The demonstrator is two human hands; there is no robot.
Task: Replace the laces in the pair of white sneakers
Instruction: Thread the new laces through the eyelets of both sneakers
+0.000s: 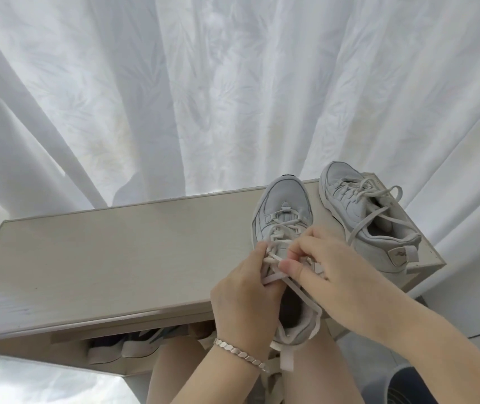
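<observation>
Both hands are working at the upper eyelets of the near sneaker (pixel 284 208), which is sitting at the front edge of the bench (pixel 116 258). The left hand (pixel 244 290) and right hand (pixel 335 266) are each pinching the flat lace (pixel 305 294). The other sneaker (pixel 361 220) is lying just right of it, and I'd be easing the lace through one eyelet at a time, untwisted, with the shoe steadied.

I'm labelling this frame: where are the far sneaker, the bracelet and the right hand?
far sneaker (pixel 352 209), head view, side of its upper
bracelet (pixel 240 352), head view, links on the left wrist
right hand (pixel 329 258), head view, back of the hand
</observation>
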